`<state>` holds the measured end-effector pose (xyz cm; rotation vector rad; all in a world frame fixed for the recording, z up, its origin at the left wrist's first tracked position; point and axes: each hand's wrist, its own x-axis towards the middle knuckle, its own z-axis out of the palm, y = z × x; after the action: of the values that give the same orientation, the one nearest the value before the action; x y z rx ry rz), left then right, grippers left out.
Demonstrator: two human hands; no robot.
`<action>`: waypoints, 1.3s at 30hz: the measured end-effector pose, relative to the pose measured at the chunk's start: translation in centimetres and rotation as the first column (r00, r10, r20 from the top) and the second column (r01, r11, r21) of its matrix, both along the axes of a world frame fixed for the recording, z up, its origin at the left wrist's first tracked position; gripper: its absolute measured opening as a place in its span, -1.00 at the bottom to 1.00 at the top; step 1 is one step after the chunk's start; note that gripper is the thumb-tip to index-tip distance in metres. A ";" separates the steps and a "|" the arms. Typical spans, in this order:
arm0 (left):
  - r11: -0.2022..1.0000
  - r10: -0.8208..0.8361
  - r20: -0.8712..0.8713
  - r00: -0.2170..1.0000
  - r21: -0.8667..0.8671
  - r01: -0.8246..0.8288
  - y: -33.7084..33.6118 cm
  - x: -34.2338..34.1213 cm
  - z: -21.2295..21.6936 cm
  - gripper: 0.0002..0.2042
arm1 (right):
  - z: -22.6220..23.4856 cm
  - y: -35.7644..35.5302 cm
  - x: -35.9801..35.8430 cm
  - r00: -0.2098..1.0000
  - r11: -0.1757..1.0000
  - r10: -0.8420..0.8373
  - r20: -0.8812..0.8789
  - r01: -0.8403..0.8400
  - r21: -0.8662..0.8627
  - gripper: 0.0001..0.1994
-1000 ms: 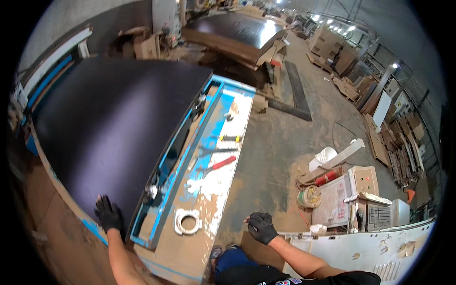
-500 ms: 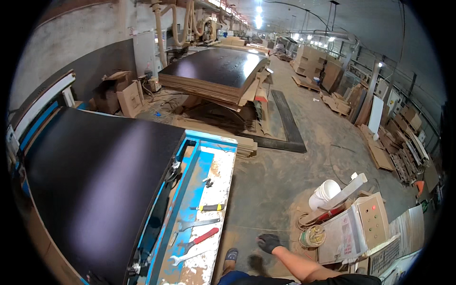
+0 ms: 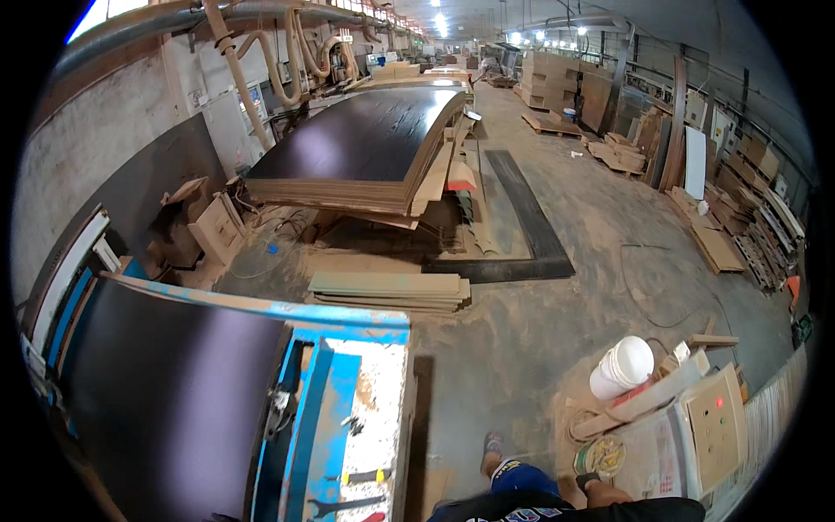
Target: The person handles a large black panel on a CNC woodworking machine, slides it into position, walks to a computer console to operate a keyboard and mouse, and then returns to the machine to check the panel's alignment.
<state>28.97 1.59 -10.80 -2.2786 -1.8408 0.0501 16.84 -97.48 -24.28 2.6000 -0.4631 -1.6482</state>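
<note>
My right hand (image 3: 589, 481), in a dark glove, is low in the picture beside my knee, close to a small tub (image 3: 600, 455) of yellowish bits. Its fingers are too foreshortened to read, and no held thing shows. My left hand cannot be made out. To my left, a dark glossy sheet (image 3: 165, 391) lies on a blue machine frame (image 3: 348, 329). On the frame's worn white ledge rest a yellow-and-black-handled tool (image 3: 367, 477), an open-ended wrench (image 3: 348, 505) and the tip of a red handle (image 3: 374, 517). Small dark pieces (image 3: 354, 425) lie farther up.
Ahead stands a raised stack of dark-faced panels (image 3: 357, 139), with flat boards (image 3: 387, 291) on the floor before it. A black floor strip (image 3: 531, 217) bends round its right side. At right are a white bucket (image 3: 622, 365), a beam (image 3: 644, 396) and a control box (image 3: 715, 422).
The view has tilted up and forward, so the ledge and tools sit lower. My right hand has drawn back from in front of me toward the tub and my knee.
</note>
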 end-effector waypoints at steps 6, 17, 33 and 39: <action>0.980 0.143 0.205 0.968 -0.166 -0.109 -6.0 11.9 -1.8 -0.15 | -0.5 -11.2 13.0 0.979 0.980 0.198 0.053 -0.199 0.011 -0.62; 0.963 0.157 -0.086 0.984 -0.208 -0.172 -21.3 30.8 5.1 -0.24 | 10.0 -20.8 47.6 0.335 0.775 -0.591 0.734 0.489 0.401 -0.55; 0.988 0.151 0.183 0.971 -0.061 -0.142 -31.4 46.8 13.8 -0.46 | 3.2 -22.8 72.5 0.945 0.960 -0.197 0.261 0.132 0.247 -0.63; 0.897 0.442 0.172 0.880 -0.059 -0.439 -30.2 45.6 11.7 -0.33 | 0.5 -16.3 90.8 0.995 0.983 0.093 0.039 -0.098 0.158 -0.58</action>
<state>74.53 -28.59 0.92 -1.8760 -2.4315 -0.0746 107.61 -113.80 -23.78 2.7156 -0.2104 -1.6807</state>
